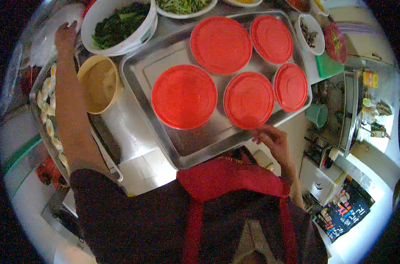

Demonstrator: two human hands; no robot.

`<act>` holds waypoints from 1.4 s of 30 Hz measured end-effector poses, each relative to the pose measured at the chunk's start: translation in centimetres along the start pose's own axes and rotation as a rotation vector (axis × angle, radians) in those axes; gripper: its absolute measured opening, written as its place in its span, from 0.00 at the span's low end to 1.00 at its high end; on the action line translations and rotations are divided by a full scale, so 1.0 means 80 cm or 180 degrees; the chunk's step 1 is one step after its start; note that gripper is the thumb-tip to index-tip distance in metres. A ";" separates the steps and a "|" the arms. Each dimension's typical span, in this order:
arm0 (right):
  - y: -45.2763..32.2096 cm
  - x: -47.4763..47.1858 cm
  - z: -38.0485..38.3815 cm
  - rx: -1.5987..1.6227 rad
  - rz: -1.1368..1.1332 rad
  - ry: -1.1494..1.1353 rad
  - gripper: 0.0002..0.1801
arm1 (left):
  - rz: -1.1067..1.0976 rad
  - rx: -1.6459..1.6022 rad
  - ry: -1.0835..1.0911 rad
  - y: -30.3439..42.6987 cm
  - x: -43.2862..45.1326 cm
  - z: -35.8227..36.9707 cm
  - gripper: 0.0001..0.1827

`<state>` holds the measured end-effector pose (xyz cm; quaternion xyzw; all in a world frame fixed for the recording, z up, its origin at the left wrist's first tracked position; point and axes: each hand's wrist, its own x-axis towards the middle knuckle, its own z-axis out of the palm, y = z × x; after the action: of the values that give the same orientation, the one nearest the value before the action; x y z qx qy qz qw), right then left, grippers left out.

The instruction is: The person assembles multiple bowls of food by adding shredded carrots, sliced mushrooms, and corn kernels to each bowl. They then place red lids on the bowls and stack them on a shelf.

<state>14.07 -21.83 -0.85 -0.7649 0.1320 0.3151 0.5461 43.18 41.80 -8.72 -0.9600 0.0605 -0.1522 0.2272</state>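
Note:
At the far left my left hand (66, 33) reaches forward to a clear plastic bag (46, 41). Its fingers are bent, and I cannot tell whether they grip the plastic. Beside that forearm an open kraft paper bowl (99, 84) leans, nothing visible inside. My right hand (272, 138) is by the front rim of a large metal tray (183, 150), its fingers loosely curled and apart with nothing seen in them. On the tray are several round red plastic lids, among them a large one (184, 96) and a smaller one (249, 100) nearest my right hand.
Under my left forearm lies a tray of what look like fried eggs (48, 114). Behind stand a white bowl of dark leafy greens (120, 28), a dish of shredded vegetables (185, 5) and a small white dish (310, 34). A green board (330, 66) sits right.

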 end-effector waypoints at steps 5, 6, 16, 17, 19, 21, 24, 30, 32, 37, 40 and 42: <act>-0.027 0.044 0.060 0.0196 0.0046 -0.0309 0.17 | -0.1999 -0.3574 0.0616 0.189 -0.086 -0.263 0.12; -0.033 0.051 0.071 -0.0300 -0.0142 -0.0442 0.17 | -0.1958 -0.3481 0.0390 0.213 -0.115 -0.289 0.11; -0.006 0.085 0.160 0.0158 -0.0339 -0.0194 0.18 | -0.1002 -0.4060 -0.1294 0.330 -0.180 -0.231 0.18; 0.004 0.090 0.170 0.0972 -0.0369 -0.0169 0.18 | -0.1092 -0.4226 -0.1548 0.328 -0.178 -0.231 0.18; -0.004 0.093 0.185 0.1599 -0.0266 0.0100 0.17 | -0.1307 -0.4566 -0.1925 0.324 -0.170 -0.230 0.17; -0.009 0.089 0.189 0.1698 -0.0212 0.0269 0.16 | -0.1591 -0.4928 -0.2209 0.319 -0.180 -0.239 0.15; -0.012 0.075 0.182 0.1137 -0.0249 0.0347 0.15 | -0.1371 -0.4341 -0.2007 0.311 -0.196 -0.254 0.12; -0.038 0.040 0.153 0.0883 -0.0404 0.0146 0.12 | -0.1595 -0.4689 -0.1552 0.298 -0.216 -0.282 0.13; -0.060 0.044 0.121 0.0599 -0.0379 0.0065 0.12 | -0.1706 -0.4772 -0.1271 0.304 -0.192 -0.312 0.13; -0.071 0.133 0.023 0.0047 -0.1194 0.0768 0.11 | -0.1554 -0.4790 -0.0896 0.346 -0.099 -0.340 0.14; -0.109 0.159 -0.014 0.0346 -0.1248 0.0838 0.12 | -0.1967 -0.5288 -0.0779 0.381 -0.053 -0.296 0.15; -0.116 0.180 -0.031 0.0309 -0.1160 0.0761 0.13 | -0.2126 -0.5473 -0.0696 0.393 -0.040 -0.284 0.15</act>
<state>30.99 -18.65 -2.36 -0.7808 0.0704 0.1115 0.6107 31.39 4.93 -4.51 -0.7750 -0.1488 -0.0212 -0.6138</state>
